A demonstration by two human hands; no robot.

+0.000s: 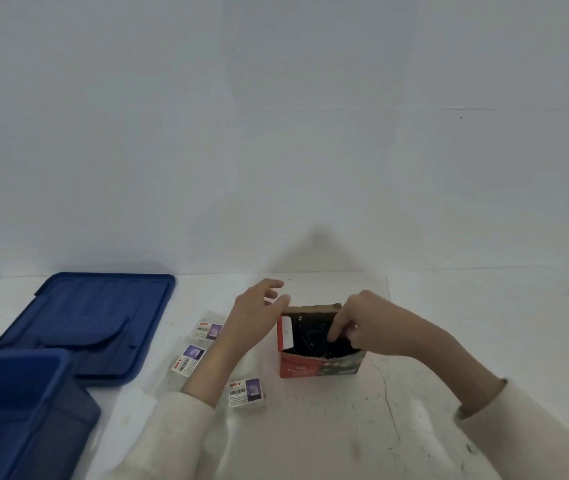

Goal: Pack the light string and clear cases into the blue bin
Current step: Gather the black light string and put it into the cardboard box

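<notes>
A red cardboard box stands open-topped on the white table, with the dark light string bundled inside. My right hand reaches into the box from the right, its fingers curled onto the string. My left hand hovers at the box's left top edge, fingers spread, holding nothing. Three clear cases lie to the left: one at the back, one in the middle, one nearest me. The blue bin stands at the lower left, open.
The bin's blue lid lies flat behind the bin, at the left of the table. A pale wall rises right behind the table's far edge. Cracks and marks show on the table top at the right front.
</notes>
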